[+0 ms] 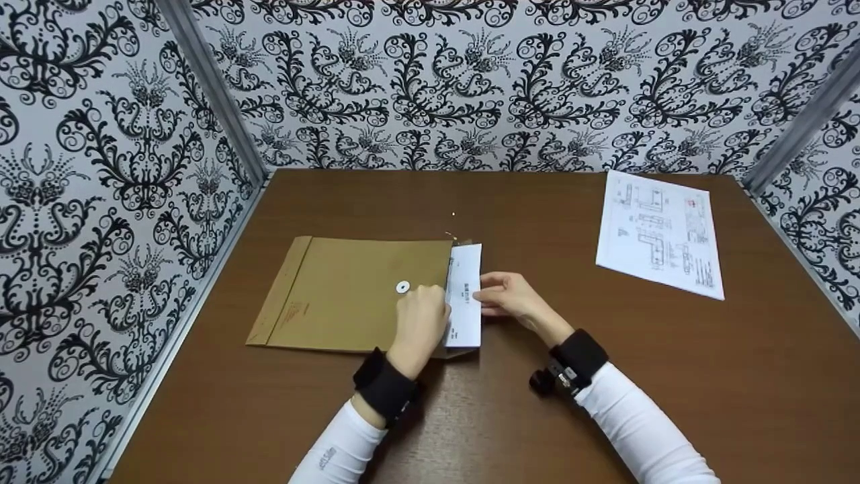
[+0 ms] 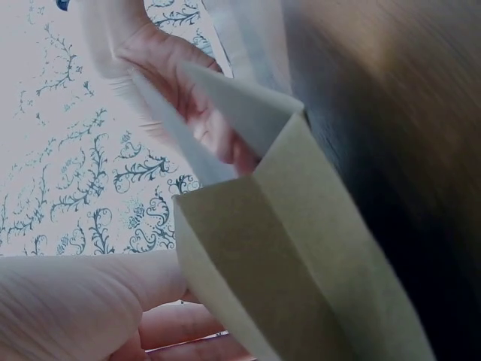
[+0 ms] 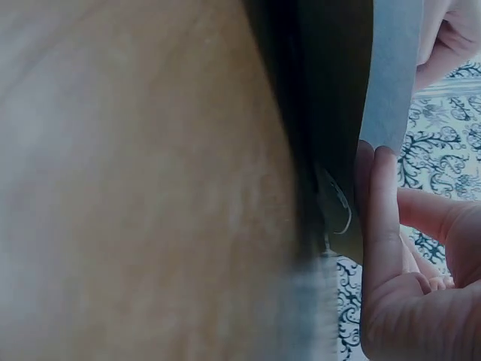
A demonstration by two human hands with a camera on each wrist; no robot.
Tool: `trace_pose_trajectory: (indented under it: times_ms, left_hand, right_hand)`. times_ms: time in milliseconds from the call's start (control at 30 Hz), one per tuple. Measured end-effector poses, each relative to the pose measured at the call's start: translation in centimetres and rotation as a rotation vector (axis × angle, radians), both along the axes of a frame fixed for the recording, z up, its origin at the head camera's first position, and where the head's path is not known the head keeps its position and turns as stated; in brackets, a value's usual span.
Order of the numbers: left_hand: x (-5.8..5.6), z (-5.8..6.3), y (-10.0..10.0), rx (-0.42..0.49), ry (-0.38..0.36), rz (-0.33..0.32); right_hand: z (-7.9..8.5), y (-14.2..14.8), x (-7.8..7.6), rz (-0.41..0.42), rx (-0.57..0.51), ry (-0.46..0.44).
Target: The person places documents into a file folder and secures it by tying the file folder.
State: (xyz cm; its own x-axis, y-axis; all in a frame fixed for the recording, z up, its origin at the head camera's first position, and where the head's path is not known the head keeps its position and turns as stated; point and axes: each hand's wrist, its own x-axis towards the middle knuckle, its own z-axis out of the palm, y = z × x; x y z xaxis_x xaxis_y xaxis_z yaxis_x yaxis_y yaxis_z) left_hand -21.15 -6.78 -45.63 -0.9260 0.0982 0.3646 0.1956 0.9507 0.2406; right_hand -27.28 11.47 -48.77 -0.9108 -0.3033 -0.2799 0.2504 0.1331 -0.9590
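A brown paper envelope [image 1: 356, 296] with a white round button lies flat, its mouth facing right. White printed papers [image 1: 465, 296] stick out of that mouth. My left hand [image 1: 422, 319] grips the upper edge of the mouth with curled fingers, and in the left wrist view the mouth gapes, showing the envelope's folded side [image 2: 301, 248]. My right hand [image 1: 510, 299] pinches the outer edge of the papers, thumb on top and fingers behind. The right wrist view shows its fingertips against the sheet [image 3: 391, 83]. How far the papers reach inside is hidden.
A sheet with technical drawings [image 1: 662, 235] lies at the right rear of the brown table [image 1: 524, 417]. A white string [image 1: 451, 235] shows at the envelope's far corner. Patterned walls [image 1: 430, 87] stand behind and on both sides.
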Motion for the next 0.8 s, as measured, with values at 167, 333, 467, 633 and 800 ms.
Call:
trace_pose_trajectory:
  times_ms: [167, 333, 467, 633, 800]
  left_hand:
    - [-0.1, -0.2, 0.1, -0.008, 0.011, 0.002]
    - [0.0, -0.1, 0.1, -0.01, 0.016, -0.003]
    - [0.0, -0.3, 0.0, -0.002, 0.016, -0.008]
    - [-0.1, -0.5, -0.1, 0.006, 0.019, -0.015]
    - [-0.1, -0.4, -0.1, 0.001, 0.026, -0.02]
  right_hand:
    - [-0.4, -0.4, -0.2, 0.004, 0.007, -0.017]
    - [-0.4, -1.1, -0.4, 0.012, 0.015, -0.029]
    - [-0.5, -1.7, -0.6, 0.027, 0.012, -0.029]
    - [-0.5, -2.2, -0.7, 0.057, 0.008, -0.031]
    - [-0.4, -2.8, -0.8, 0.069, 0.009, -0.033]
